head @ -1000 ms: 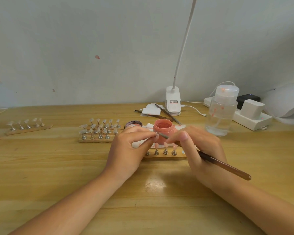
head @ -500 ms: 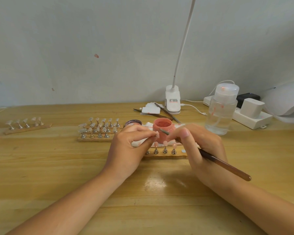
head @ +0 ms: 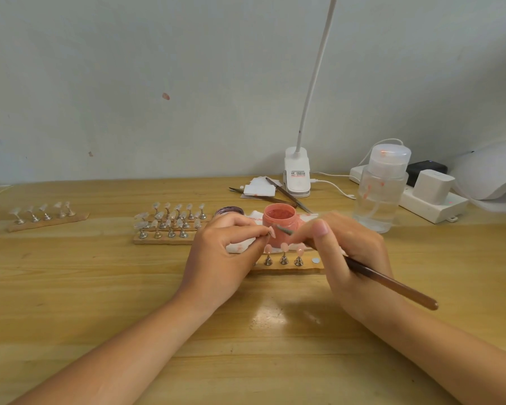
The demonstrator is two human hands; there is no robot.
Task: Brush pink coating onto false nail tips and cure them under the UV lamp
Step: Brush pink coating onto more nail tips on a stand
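Pink-coated nail tip [head: 272,231] sits pinched in the left hand [head: 216,258]; right hand [head: 345,252] grips the brush [head: 392,285].

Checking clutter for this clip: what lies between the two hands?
Head view: the pink jar stands behind the gap between left hand and right hand, with three pink-coated tips on stands below.
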